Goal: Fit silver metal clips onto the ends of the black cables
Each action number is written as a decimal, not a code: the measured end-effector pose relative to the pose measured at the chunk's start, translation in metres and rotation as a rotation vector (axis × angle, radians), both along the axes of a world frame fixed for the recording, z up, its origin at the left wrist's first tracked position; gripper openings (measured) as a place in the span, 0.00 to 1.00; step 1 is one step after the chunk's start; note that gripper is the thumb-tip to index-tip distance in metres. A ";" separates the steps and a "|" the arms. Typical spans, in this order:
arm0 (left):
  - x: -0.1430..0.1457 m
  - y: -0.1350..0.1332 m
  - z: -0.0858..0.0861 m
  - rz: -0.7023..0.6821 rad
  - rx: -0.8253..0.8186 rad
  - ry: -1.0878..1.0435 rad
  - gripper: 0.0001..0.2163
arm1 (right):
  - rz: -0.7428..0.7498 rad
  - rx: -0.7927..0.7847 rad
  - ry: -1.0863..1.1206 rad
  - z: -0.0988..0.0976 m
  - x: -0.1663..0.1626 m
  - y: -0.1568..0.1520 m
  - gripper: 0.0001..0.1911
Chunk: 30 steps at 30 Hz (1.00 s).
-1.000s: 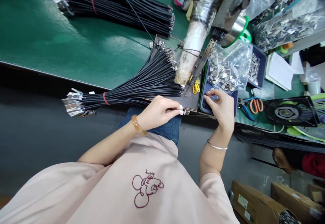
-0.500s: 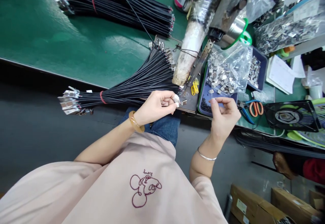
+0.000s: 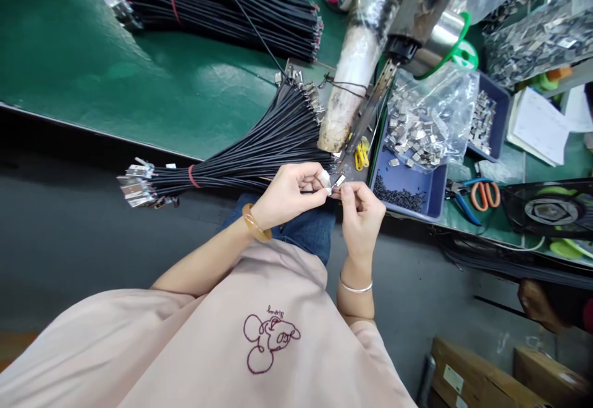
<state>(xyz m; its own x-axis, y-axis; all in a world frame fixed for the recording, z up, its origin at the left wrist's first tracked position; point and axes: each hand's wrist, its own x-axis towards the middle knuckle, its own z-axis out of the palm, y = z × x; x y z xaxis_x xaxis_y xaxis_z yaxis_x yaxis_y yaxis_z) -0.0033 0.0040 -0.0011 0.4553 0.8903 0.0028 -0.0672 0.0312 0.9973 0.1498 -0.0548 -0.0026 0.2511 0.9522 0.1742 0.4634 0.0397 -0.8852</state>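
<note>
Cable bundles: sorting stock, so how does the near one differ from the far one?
The near bundle fans out rightward and juts over the table edge; the far bundle is tight and lies farther back on the table. Both are black cables with red bands and metal ends.

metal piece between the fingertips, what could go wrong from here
The metal piece is tiny and pinched only by the fingertips of the left hand and right hand, out past the table edge; a slip would likely drop it to the floor. The cable bundle overhangs that edge and could get tugged off.
</note>
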 end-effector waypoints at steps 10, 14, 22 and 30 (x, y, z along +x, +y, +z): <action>0.000 -0.001 -0.001 -0.001 0.011 -0.016 0.03 | -0.004 -0.027 0.001 0.003 -0.001 -0.001 0.16; -0.001 0.000 0.001 -0.003 0.027 0.006 0.03 | -0.036 0.005 -0.145 0.004 -0.003 -0.002 0.15; -0.004 -0.001 0.002 -0.012 -0.042 -0.030 0.06 | -0.212 0.293 0.033 0.011 -0.002 -0.003 0.04; 0.001 0.001 0.005 0.043 0.002 -0.027 0.06 | -0.108 0.332 -0.218 0.013 0.001 -0.008 0.01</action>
